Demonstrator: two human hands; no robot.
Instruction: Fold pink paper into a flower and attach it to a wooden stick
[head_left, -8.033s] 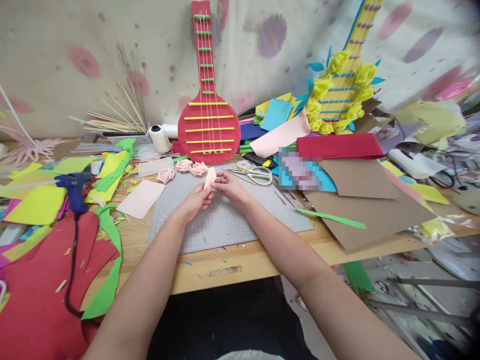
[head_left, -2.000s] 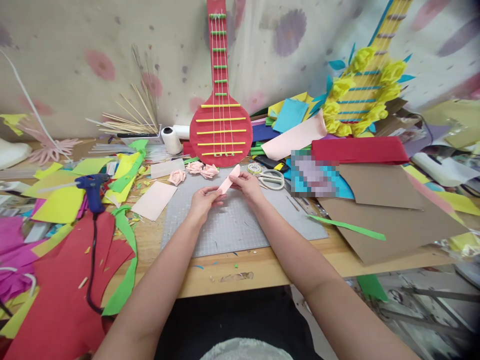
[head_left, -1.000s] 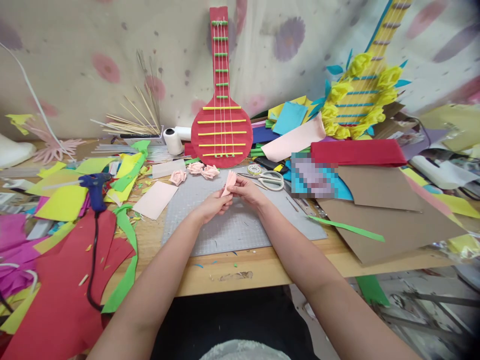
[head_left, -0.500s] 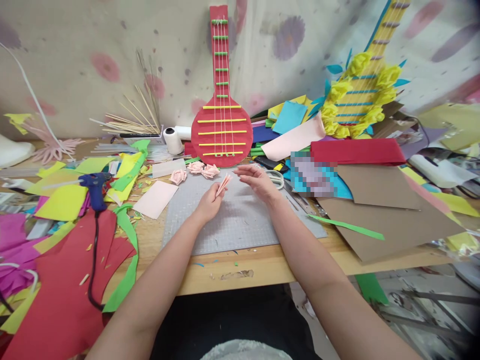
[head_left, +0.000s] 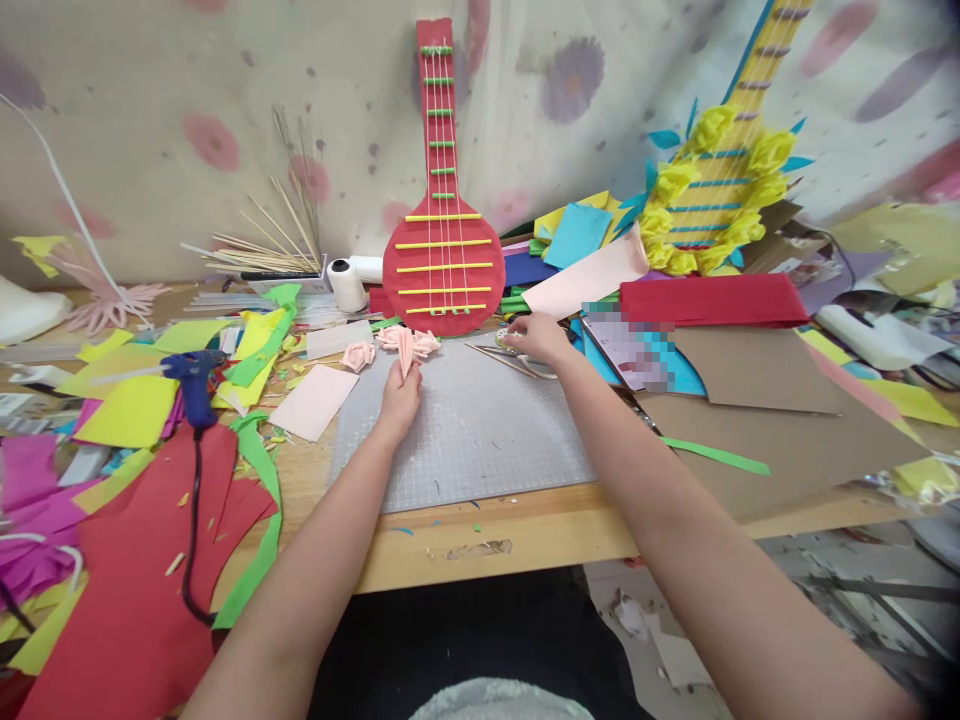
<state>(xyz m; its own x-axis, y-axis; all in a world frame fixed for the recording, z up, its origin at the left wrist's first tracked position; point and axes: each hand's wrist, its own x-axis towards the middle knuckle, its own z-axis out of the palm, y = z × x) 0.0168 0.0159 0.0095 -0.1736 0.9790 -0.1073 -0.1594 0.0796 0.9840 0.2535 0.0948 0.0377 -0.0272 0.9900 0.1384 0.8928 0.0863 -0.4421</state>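
Pinched upright in my left hand (head_left: 401, 398) are folded pale pink paper pieces (head_left: 406, 350). They overlap the view of the pink paper roses (head_left: 427, 344) lying at the mat's back edge; one more rose (head_left: 359, 355) sits to their left. My right hand (head_left: 541, 340) reaches to the back right of the grey cutting mat (head_left: 472, 440), its fingers curled down over a small round, pale yellowish thing (head_left: 510, 341) that I cannot identify. Just under this hand lie scissors (head_left: 499, 356) with their blades pointing left, the handles partly covered by the hand.
A red paper lute (head_left: 444, 260) stands behind the mat. To the left are a blue glue gun (head_left: 196, 390), red paper (head_left: 142, 540) and a pale pink sheet (head_left: 313, 400). Brown cardboard (head_left: 750, 370), a phone (head_left: 626, 350) and a red roll (head_left: 712, 300) lie right.
My right hand has left the space beside the pink pieces and moved back right to the scissors. My left hand has shifted left, its pink pieces now more upright. The scissors' blades now show pointing left.
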